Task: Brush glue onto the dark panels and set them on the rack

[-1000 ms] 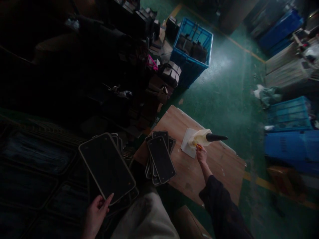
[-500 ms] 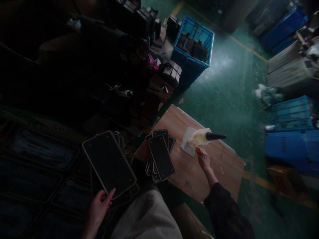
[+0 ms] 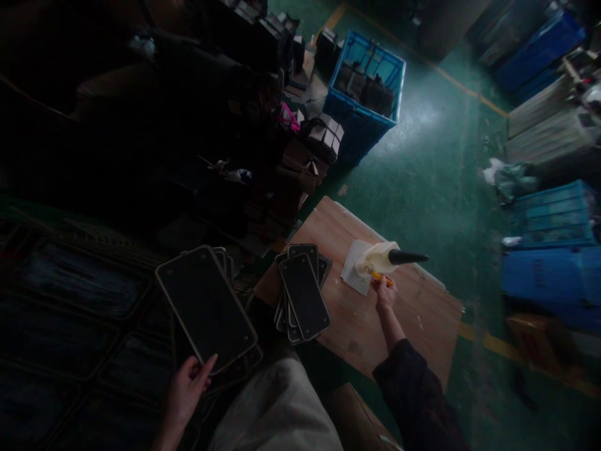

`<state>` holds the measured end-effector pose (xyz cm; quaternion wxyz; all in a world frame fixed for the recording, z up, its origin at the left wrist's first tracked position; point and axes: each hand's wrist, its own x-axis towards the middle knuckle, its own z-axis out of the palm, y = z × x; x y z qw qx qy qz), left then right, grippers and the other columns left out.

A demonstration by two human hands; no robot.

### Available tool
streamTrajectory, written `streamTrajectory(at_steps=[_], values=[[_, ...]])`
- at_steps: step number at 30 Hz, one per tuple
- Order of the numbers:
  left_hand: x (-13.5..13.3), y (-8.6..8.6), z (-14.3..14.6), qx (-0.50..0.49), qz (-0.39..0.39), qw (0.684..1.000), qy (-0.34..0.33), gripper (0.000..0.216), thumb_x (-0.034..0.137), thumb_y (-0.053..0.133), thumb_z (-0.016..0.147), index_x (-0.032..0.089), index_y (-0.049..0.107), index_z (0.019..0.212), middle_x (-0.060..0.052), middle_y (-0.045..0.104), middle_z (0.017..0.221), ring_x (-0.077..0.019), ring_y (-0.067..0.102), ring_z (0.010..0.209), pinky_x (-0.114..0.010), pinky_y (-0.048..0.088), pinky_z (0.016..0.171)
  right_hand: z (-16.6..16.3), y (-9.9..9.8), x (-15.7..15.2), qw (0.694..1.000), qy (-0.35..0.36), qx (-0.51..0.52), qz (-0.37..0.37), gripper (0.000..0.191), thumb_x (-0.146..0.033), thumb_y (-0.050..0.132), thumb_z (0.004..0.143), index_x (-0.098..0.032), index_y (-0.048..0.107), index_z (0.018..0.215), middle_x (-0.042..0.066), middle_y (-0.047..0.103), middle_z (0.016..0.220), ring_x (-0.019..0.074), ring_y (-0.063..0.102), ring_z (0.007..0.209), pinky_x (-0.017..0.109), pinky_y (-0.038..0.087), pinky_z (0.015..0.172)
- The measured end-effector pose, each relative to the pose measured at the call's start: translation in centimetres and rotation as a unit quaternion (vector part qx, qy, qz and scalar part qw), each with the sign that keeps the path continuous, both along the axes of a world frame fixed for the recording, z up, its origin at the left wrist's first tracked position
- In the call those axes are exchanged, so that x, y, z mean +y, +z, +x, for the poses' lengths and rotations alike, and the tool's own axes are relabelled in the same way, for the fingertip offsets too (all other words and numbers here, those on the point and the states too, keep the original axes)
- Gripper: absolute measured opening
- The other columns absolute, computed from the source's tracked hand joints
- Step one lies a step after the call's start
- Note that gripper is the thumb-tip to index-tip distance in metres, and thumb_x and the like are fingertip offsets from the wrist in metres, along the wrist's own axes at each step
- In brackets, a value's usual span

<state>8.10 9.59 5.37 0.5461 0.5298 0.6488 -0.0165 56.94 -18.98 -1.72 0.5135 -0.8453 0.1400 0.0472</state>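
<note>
My left hand [image 3: 184,394] grips the near corner of a dark rectangular panel with a pale rim [image 3: 205,307], held tilted over more such panels. My right hand [image 3: 384,293] reaches out over a low wooden board [image 3: 357,313] and pinches a small orange tool [image 3: 381,277] beside a cream squeeze bottle with a black nozzle [image 3: 385,259], which lies on a white cloth [image 3: 353,269]. A fanned stack of smaller dark panels [image 3: 303,294] lies on the board's left end, between my two hands.
Dark panels are spread out at lower left [image 3: 70,300]. A blue crate [image 3: 364,94] with dark goods stands on the green floor beyond, next to piled boxes [image 3: 300,156]. More blue crates [image 3: 549,250] line the right side. My pale trouser leg [image 3: 277,413] is at the bottom.
My right hand has shifted slightly toward the bottle, and the orange tool now shows at its fingertips. The left hand keeps the panel nearly still.
</note>
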Motion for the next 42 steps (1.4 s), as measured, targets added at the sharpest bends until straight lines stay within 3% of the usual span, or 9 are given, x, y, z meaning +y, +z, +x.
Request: streamTrajectory(at_steps=[6, 10, 14, 19, 23, 29, 33, 38, 42], values=[[0.2, 0.5, 0.2, -0.003, 0.004, 1.000, -0.010, 0.057, 0.071, 0.070, 0.053, 0.019, 0.053, 0.066, 0.002, 0.057, 0.051, -0.0176, 0.059, 0.046, -0.026, 0.046, 0.043, 0.1, -2.0, -0.7, 0.983, -0.130, 0.081, 0.100, 0.026, -0.040, 0.055, 0.090, -0.014, 0.058, 0.094, 0.000, 0.063, 0.076, 0.0101, 0.061, 0.059, 0.025, 0.053, 0.059], [0.3, 0.8, 0.3, 0.007, 0.009, 1.000, -0.017, 0.059, 0.075, 0.068, 0.051, 0.020, 0.053, 0.064, 0.001, 0.058, 0.050, -0.0196, 0.061, 0.046, -0.028, 0.047, 0.043, -0.9, -1.4, -2.9, 0.970, -0.173, 0.123, 0.117, 0.029, -0.038, 0.055, 0.094, -0.014, 0.058, 0.109, 0.004, 0.062, 0.097, 0.0124, 0.061, 0.077, 0.029, 0.054, 0.067], [0.2, 0.4, 0.1, 0.006, 0.006, 1.000, -0.016, 0.059, 0.076, 0.067, 0.052, 0.020, 0.052, 0.064, 0.001, 0.057, 0.049, -0.0195, 0.060, 0.047, -0.028, 0.046, 0.044, -1.2, -0.8, -4.1, 0.966, -0.169, 0.146, 0.132, 0.030, -0.037, 0.055, 0.094, -0.014, 0.057, 0.112, 0.005, 0.061, 0.102, 0.0138, 0.061, 0.082, 0.031, 0.055, 0.070], [0.0, -0.5, -0.7, -0.001, -0.001, 1.000, -0.017, 0.055, 0.072, 0.068, 0.057, 0.020, 0.050, 0.065, 0.003, 0.056, 0.051, -0.0174, 0.059, 0.048, -0.026, 0.046, 0.046, 0.4, -1.8, -3.0, 0.970, -0.118, 0.160, 0.141, 0.031, -0.037, 0.056, 0.093, -0.015, 0.057, 0.114, 0.006, 0.060, 0.107, 0.0157, 0.061, 0.088, 0.034, 0.055, 0.075], [0.1, 0.0, -0.4, 0.001, -0.004, 1.000, -0.016, 0.056, 0.072, 0.068, 0.055, 0.020, 0.052, 0.066, 0.002, 0.058, 0.052, -0.0183, 0.060, 0.048, -0.027, 0.046, 0.046, 0.8, -2.1, -2.8, 0.977, -0.089, 0.158, 0.115, 0.031, -0.037, 0.056, 0.093, -0.015, 0.057, 0.115, 0.007, 0.060, 0.110, 0.0167, 0.061, 0.091, 0.035, 0.055, 0.077], [0.4, 0.9, 0.4, 0.005, -0.003, 1.000, -0.015, 0.060, 0.077, 0.066, 0.050, 0.020, 0.053, 0.064, 0.001, 0.057, 0.049, -0.0196, 0.060, 0.046, -0.028, 0.046, 0.044, -1.4, -0.1, -3.9, 0.995, -0.063, 0.079, 0.018, 0.034, -0.045, 0.049, 0.094, -0.014, 0.056, 0.107, 0.002, 0.063, 0.086, 0.0122, 0.061, 0.069, 0.029, 0.054, 0.064], [0.2, 0.3, -0.2, 0.005, -0.002, 1.000, -0.026, 0.058, 0.076, 0.065, 0.055, 0.020, 0.053, 0.066, 0.001, 0.058, 0.051, -0.0192, 0.060, 0.048, -0.027, 0.045, 0.046, -2.3, 1.4, -2.8, 0.998, 0.016, 0.002, -0.069, 0.047, -0.054, 0.040, 0.091, -0.016, 0.051, 0.115, 0.002, 0.064, 0.077, 0.0155, 0.063, 0.066, 0.030, 0.052, 0.063], [0.0, 0.1, -0.4, 0.000, 0.007, 1.000, -0.028, 0.055, 0.072, 0.066, 0.058, 0.020, 0.051, 0.065, 0.003, 0.056, 0.051, -0.0185, 0.059, 0.049, -0.027, 0.044, 0.046, -2.0, 2.7, -0.6, 0.962, 0.182, -0.041, -0.198, 0.038, -0.047, 0.054, 0.082, -0.019, 0.066, 0.104, 0.007, 0.067, 0.094, 0.0186, 0.060, 0.083, 0.029, 0.044, 0.072], [-0.1, 1.1, 0.2, -0.019, 0.010, 1.000, -0.003, 0.053, 0.071, 0.065, 0.059, 0.020, 0.051, 0.064, 0.003, 0.055, 0.053, -0.0175, 0.059, 0.049, -0.026, 0.044, 0.045, -2.4, 3.9, 0.4, 0.926, 0.276, -0.043, -0.255, 0.033, -0.040, 0.053, 0.082, -0.019, 0.070, 0.100, 0.008, 0.065, 0.094, 0.0176, 0.055, 0.075, 0.027, 0.038, 0.065]])
